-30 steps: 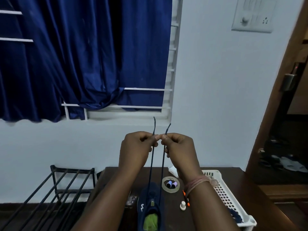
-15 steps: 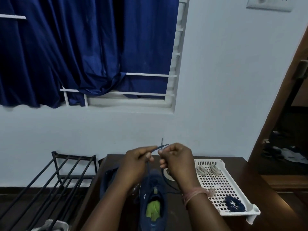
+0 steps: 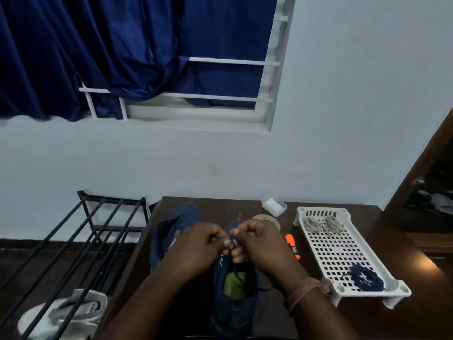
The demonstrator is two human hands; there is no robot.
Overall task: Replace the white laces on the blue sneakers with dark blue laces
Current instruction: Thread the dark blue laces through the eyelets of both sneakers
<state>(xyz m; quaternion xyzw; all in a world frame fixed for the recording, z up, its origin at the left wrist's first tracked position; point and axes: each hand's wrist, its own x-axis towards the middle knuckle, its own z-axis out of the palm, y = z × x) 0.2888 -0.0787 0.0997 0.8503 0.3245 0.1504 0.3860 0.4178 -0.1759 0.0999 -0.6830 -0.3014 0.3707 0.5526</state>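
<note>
We hold the two ends of the dark blue lace over the shoe.

Our left hand (image 3: 196,246) and right hand (image 3: 262,244) are curled almost closed, each pinching an end of the dark blue lace (image 3: 235,224) above the near blue sneaker (image 3: 235,290) on the table (image 3: 367,322). The other sneaker (image 3: 176,224) lies just behind. The white laces (image 3: 321,224) and a spare dark lace (image 3: 365,278) sit in the white tray (image 3: 343,251). If we let one end slip or pull unevenly, the lace may slide out of the holes or end up lopsided.
</note>
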